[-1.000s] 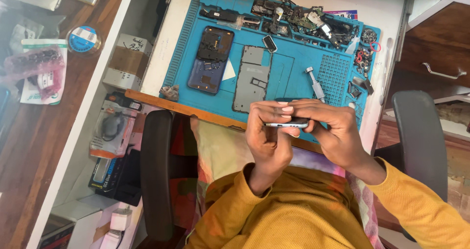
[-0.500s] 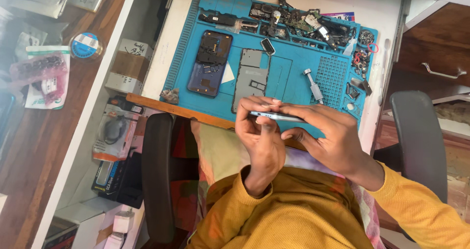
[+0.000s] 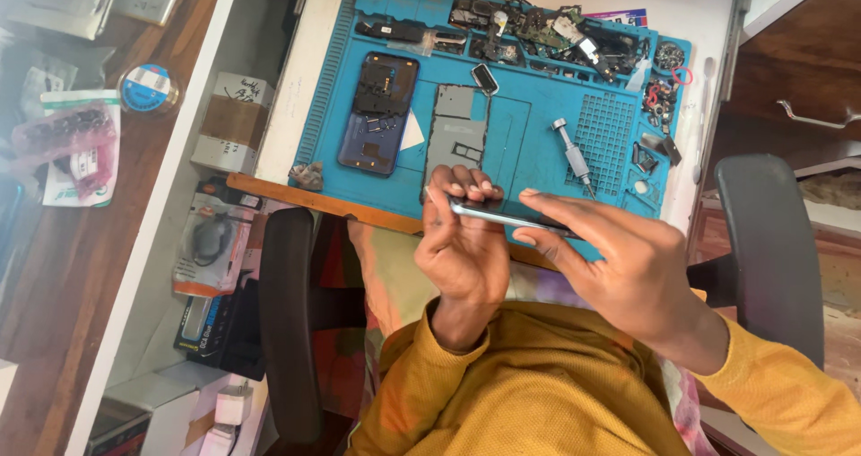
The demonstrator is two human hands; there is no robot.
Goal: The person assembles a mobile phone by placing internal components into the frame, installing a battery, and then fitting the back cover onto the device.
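My left hand (image 3: 466,245) and my right hand (image 3: 619,263) both grip a thin phone screen panel (image 3: 502,216), seen edge-on, just above the near edge of a blue repair mat (image 3: 529,151). On the mat lie a dark blue phone back shell (image 3: 377,115), a grey phone frame (image 3: 457,138) and a small silver screwdriver (image 3: 572,158). The left fingers curl over the panel's left end; the right fingers pinch its right end.
Loose phone parts and screws (image 3: 556,30) crowd the mat's far edge. A black chair armrest (image 3: 287,321) is at left, another (image 3: 771,250) at right. Packaged items (image 3: 211,245) and a cardboard box (image 3: 229,124) lie on the left shelf, beside a wooden floor.
The panel has turned from being held flat between both hands to edge-on and dropped slightly toward me. The view has shifted a little.
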